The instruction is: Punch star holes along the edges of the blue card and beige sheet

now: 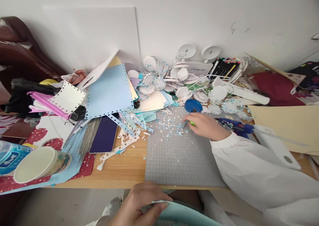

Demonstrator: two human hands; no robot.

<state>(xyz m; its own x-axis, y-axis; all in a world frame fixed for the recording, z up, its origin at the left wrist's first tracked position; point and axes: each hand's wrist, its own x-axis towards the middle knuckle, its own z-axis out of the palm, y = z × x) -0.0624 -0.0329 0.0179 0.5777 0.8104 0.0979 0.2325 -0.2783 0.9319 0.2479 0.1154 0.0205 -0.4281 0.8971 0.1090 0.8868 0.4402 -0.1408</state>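
Observation:
My left hand [143, 201], at the bottom in front of the table edge, pinches the edge of a light blue sheet [186, 214]. Much of that sheet runs out of the picture. Over the upper right of the grey cutting mat [179, 163], my right hand [206, 126] is closed on a small tool with a green part [192, 123] and a thin greyish tip. Its exact kind is hidden by the fingers. The tip is among small blue and white paper stars [171, 124] scattered on the mat. Just behind the right hand lies a round blue lid [193, 105].
A blue glue gun [235, 127] lies right of my right hand. Left are star-punched blue paper [109, 89], paper strips [122, 148], a dark blue notebook [103, 134] and a paper cup [37, 166]. White discs with beaded strands [154, 73] and a marker set [225, 69] stand behind.

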